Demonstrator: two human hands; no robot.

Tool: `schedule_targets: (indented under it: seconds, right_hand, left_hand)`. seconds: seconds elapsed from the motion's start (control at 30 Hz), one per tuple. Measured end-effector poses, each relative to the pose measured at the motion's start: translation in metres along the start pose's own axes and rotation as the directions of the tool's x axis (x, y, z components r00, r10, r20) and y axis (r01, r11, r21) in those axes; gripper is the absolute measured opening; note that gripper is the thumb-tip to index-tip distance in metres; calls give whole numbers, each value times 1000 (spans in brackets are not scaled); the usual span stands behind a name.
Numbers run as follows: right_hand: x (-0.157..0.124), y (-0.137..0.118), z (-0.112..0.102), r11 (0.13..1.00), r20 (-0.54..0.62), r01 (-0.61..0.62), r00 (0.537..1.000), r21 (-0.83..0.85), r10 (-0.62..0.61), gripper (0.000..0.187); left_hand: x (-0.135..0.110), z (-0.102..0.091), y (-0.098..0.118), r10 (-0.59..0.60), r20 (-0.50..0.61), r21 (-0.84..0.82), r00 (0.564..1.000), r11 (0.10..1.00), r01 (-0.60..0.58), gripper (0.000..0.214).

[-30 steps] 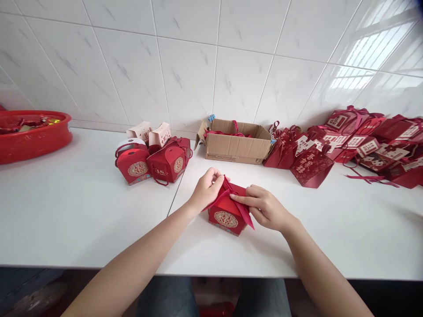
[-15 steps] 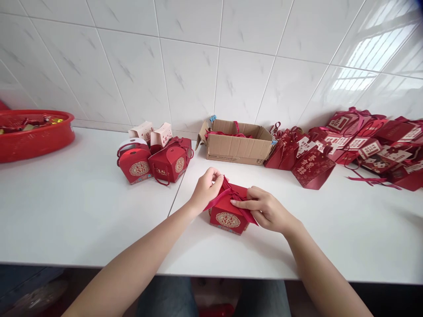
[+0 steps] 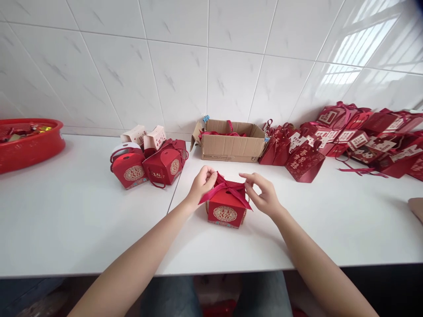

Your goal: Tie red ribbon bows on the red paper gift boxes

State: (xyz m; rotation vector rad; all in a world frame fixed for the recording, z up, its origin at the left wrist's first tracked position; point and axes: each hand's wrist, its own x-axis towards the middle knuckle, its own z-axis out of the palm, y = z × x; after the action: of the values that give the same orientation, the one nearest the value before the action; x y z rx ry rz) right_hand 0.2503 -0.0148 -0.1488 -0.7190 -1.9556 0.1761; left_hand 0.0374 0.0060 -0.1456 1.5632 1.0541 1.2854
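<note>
A red gift box (image 3: 222, 215) with a round gold emblem stands upright on the white table in front of me. Across its top, a dark red ribbon (image 3: 228, 186) is tied in a bow, its tails hanging toward the front corners. My left hand (image 3: 202, 185) pinches the bow's left loop between thumb and fingertips. At the right loop, my right hand (image 3: 262, 193) has its thumb and a finger closed on the ribbon's edge, with the index finger raised. The fingers partly hide the loop ends.
Several red gift boxes (image 3: 165, 166) stand at the left. A cardboard box (image 3: 228, 149) holding ribbons sits against the tiled wall. Several bags (image 3: 304, 164) and piled boxes (image 3: 350, 132) line the right. A red basket (image 3: 36, 152) with wrapped items stands far left.
My right index finger has left the bow's knot, and that hand has moved to the right loop. The bow looks more spread. The view has shifted slightly.
</note>
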Motion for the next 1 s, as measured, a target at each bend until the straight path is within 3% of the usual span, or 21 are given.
schedule_targets:
  seconds: [0.17, 0.33, 0.53, 0.67, 0.9, 1.0]
  right_hand:
    - [15, 25, 11, 959, -76, -257, 961, 119, 266, 16]
    - [38, 53, 24, 844, -69, -451, 870, 290, 488, 27]
    - [64, 83, 40, 828, -102, -462, 851, 318, 514, 35]
    - [75, 91, 35, 835, -3, -456, 877, 308, 480, 32]
    - [80, 82, 9, 842, 210, -468, 881, 268, 423, 28]
    - [84, 75, -4, 855, 237, -464, 879, 231, 413, 33]
  left_hand:
    - [22, -1, -6, 13, 4, -11, 1000, 1000, -13, 25]
    - [57, -2, -19, 55, -37, 15, 998, 998, -55, 21]
    - [86, 4, -24, 102, -158, 33, 982, 995, -98, 16]
    - [90, 4, -23, 75, -198, 37, 977, 997, -69, 15]
    - [89, -7, -6, -122, -41, -5, 992, 993, 121, 28]
    - [89, -22, 9, -192, 123, 62, 974, 981, 185, 46]
